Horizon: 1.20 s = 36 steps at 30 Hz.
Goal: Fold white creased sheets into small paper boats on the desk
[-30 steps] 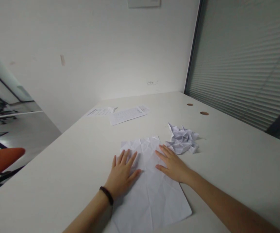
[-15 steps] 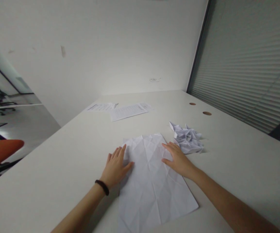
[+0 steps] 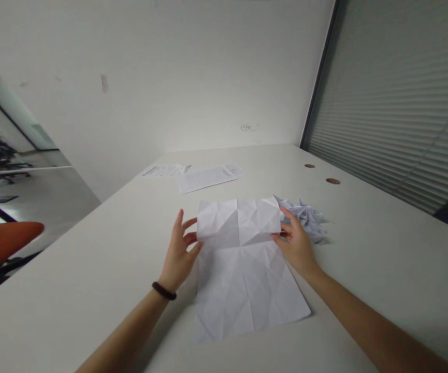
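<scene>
A creased white sheet of paper (image 3: pixel 251 290) lies in front of me, its far part raised and bent along a crosswise crease. At the left edge of that raised part, my left hand (image 3: pixel 180 254) grips the paper with thumb and fingers; a dark band circles its wrist. My right hand (image 3: pixel 297 247) pinches the right edge, some of its fingertips behind the sheet. Just beyond the right hand sits a folded white paper piece (image 3: pixel 308 216) with many points, partly covered by the hand and the raised sheet.
Printed pages (image 3: pixel 208 178) lie farther back on the white table (image 3: pixel 130 248). Two round holes (image 3: pixel 333 181) are cut near the table's right side, beside a window with blinds (image 3: pixel 394 103). An orange chair (image 3: pixel 6 241) stands off the left edge.
Both hands have gone from resting on the flat sheet to gripping its side edges. The sheet's far part has come up off the table, bending at a crosswise crease.
</scene>
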Tool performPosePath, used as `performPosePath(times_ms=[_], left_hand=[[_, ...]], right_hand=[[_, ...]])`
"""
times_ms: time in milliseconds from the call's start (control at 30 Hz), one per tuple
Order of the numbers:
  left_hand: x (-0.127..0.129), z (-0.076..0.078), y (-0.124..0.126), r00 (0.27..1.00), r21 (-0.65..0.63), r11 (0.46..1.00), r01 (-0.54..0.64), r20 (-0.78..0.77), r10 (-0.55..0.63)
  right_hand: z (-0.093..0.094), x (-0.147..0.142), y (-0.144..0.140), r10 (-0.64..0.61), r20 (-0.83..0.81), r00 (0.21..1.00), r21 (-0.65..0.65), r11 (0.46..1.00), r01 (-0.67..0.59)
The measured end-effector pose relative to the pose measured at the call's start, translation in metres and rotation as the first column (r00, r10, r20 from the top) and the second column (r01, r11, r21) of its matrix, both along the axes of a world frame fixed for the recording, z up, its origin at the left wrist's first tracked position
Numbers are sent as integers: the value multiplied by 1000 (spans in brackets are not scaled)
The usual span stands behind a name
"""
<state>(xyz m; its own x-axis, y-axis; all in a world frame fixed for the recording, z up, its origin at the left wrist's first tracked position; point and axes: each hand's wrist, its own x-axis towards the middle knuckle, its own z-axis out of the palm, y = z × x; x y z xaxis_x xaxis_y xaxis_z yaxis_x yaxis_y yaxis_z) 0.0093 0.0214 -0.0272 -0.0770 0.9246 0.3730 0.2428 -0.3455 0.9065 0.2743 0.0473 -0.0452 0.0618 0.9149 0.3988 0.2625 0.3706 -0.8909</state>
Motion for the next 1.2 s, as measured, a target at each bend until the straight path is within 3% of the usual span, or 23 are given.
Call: performPosePath(times_ms=[67, 133, 233, 333, 400, 467, 567, 633, 700, 767, 833, 900, 1100, 1200], left_hand=[[-2, -1, 2, 999, -2, 1000, -9, 31, 9], [-4, -1, 3, 999, 12, 1000, -7, -32, 7], [-11, 4, 3, 941, 87, 996, 3, -337, 27], [-20, 14, -1, 702, 115, 969, 217, -708, -73], [-25, 21, -3, 533, 47, 926, 376, -828, -174], [-26, 26, -5, 467, 24, 908, 417, -863, -192], [-20, 27, -9, 484, 64, 922, 383, -863, -141], [-13, 26, -13, 500, 78, 923, 378, -855, -133], [-5, 24, -17, 493, 68, 919, 388, -858, -144], [0, 21, -20, 450, 30, 913, 406, -876, -172], [4, 18, -22, 391, -29, 904, 427, -895, -214], [5, 13, -23, 345, -89, 892, 443, -902, -261], [10, 2, -24, 278, -238, 896, 376, -893, -354], [11, 2, -26, 260, -273, 905, 326, -895, -363]], right_hand=[[2, 1, 0, 3, -28, 1000, -16, 1000, -3], [4, 2, 1, 22, -107, 994, -58, 998, -28], [11, 7, 1, 1, -281, 960, -99, 995, -30], [23, 17, 1, -28, -399, 917, -91, 996, -10], [32, 24, 2, -46, -443, 895, -56, 998, 23], [38, 28, 1, -31, -441, 897, -25, 999, 22], [40, 24, -4, 131, -257, 957, -60, 987, -151], [38, 16, -11, 298, 43, 954, -138, 947, -290], [33, 8, -19, 366, 437, 822, -130, 930, -345], [26, 1, -25, 351, 658, 666, -126, 924, -362], [18, -4, -27, 361, 727, 584, -144, 912, -385], [11, -7, -27, 365, 751, 550, -142, 903, -406], [2, -11, -21, 321, 808, 494, -91, 896, -434], [2, -9, -20, 285, 815, 505, -65, 910, -409]])
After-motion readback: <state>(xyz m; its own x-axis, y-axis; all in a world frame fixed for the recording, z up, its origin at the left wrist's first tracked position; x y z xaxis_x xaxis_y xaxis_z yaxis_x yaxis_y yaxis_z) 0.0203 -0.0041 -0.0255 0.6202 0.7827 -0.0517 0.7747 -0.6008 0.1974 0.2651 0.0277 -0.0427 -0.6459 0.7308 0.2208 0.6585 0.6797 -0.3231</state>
